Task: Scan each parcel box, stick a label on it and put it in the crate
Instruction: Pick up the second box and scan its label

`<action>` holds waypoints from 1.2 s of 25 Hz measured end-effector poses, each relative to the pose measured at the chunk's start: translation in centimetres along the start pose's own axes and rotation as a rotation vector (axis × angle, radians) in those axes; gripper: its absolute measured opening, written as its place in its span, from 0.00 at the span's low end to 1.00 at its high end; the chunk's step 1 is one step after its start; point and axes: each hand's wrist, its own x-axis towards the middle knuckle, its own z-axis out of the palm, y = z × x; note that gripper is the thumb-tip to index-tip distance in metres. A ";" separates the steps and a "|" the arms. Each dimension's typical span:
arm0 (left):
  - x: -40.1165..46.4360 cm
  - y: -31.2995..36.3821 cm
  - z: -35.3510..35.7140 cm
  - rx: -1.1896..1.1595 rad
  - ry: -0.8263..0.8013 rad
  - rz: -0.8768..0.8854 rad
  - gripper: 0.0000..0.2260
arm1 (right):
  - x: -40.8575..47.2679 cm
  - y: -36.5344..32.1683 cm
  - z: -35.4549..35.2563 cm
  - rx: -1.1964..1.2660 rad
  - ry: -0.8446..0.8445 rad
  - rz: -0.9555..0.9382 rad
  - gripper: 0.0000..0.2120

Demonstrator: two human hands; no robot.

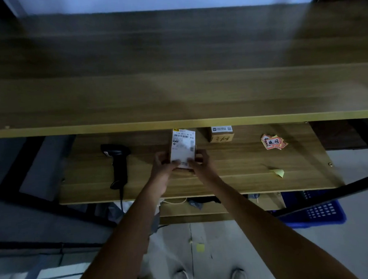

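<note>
A small parcel box (182, 147) with a white shipping label on top lies on the lower wooden shelf (234, 179). My left hand (163, 164) grips its near left side and my right hand (199, 162) grips its near right side, thumbs pressed on the label's near edge. A black handheld scanner (116, 162) lies on the shelf to the left, its cable hanging off the front. A stack of red and white stickers (272, 142) sits at the right. A blue crate (317, 212) stands on the floor at the right, partly under the shelf.
A second small cardboard box (221, 133) sits behind, half hidden by the upper shelf (178, 124) that overhangs. A yellow paper scrap (279, 172) lies near the shelf's front right. Black frame bars cross at left and right. My shoes show on the floor below.
</note>
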 end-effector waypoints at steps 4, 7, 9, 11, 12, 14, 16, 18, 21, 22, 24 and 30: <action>-2.5 0.8 -2.8 -0.031 -0.199 -0.028 0.34 | -2.3 -1.4 0.7 0.084 -0.045 -0.058 0.16; -4.0 1.5 -4.3 -0.033 -0.213 -0.065 0.23 | -3.5 -2.8 1.7 0.049 -0.046 -0.103 0.15; -5.0 2.0 -5.6 -0.044 -0.130 -0.044 0.16 | -3.9 -3.6 2.5 0.123 -0.052 -0.079 0.10; -5.6 2.2 -7.7 -0.071 -0.065 -0.022 0.17 | -3.9 -3.8 3.8 0.163 -0.040 -0.027 0.08; -5.9 2.3 -8.8 -0.095 -0.032 -0.017 0.18 | -3.5 -3.8 4.7 0.123 -0.034 -0.010 0.09; -6.5 2.3 -11.5 -0.146 0.025 -0.008 0.21 | -2.9 -4.0 7.0 -0.011 -0.063 -0.002 0.10; -7.3 2.3 -14.1 -0.169 0.073 0.003 0.22 | -2.5 -4.5 10.0 -0.162 -0.121 -0.008 0.13; -7.9 2.0 -16.7 -0.166 0.103 0.025 0.22 | -2.1 -5.1 13.5 -0.332 -0.182 -0.045 0.16; -8.5 2.0 -20.0 -0.168 0.158 0.036 0.19 | -0.8 -5.6 18.6 -0.459 -0.228 -0.125 0.22; -8.7 2.0 -20.8 -0.174 0.179 0.037 0.17 | -0.2 -5.5 19.9 -0.466 -0.229 -0.097 0.24; -8.9 1.5 -22.5 -0.198 0.214 0.038 0.17 | 1.1 -4.9 22.6 -0.403 -0.208 -0.003 0.25; -9.7 0.0 -24.5 -0.209 0.225 0.034 0.16 | 2.7 -4.6 24.2 -0.347 -0.189 0.120 0.17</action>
